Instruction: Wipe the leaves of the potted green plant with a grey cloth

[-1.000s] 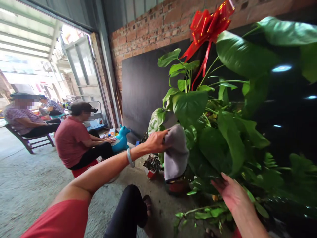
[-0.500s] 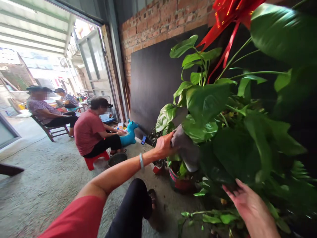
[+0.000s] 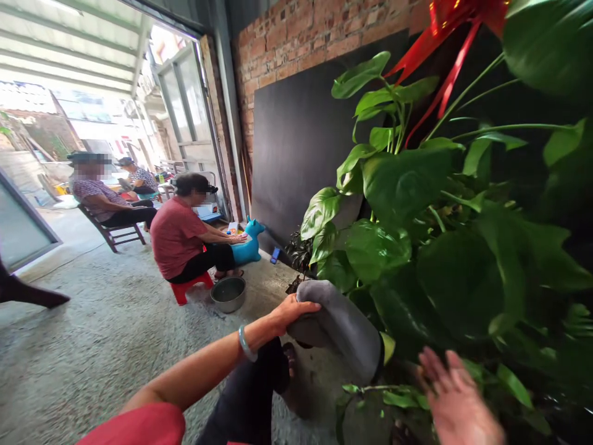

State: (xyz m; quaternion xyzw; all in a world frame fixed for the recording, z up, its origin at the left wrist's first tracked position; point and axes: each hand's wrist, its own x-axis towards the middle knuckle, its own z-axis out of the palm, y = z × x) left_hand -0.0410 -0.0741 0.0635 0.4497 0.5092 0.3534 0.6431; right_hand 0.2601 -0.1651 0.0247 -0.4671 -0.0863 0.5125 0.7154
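A grey cloth (image 3: 345, 324) is pinched in my left hand (image 3: 294, 312), between thumb and fingers, and droops to the right in front of the plant. My right hand (image 3: 456, 392) is palm up with fingers spread, holding nothing, just below the broad green leaves (image 3: 456, 296) of the big potted plant. Part of that hand is smeared by motion. The cloth hides the plant's pot. A thin leafy stem (image 3: 393, 395) trails low between the cloth and my right hand.
A red ribbon bow (image 3: 463, 25) hangs over the plant. A dark panel (image 3: 301, 148) leans on the brick wall. At left, a person in a red shirt (image 3: 176, 232) sits near a blue animal figure (image 3: 250, 244) and a grey basin (image 3: 228, 293). Two more people sit farther back.
My left hand has drawn the cloth down and away from the leaves, so more of it shows. My right hand has come off the leaf and opened. The view has shifted slightly right.
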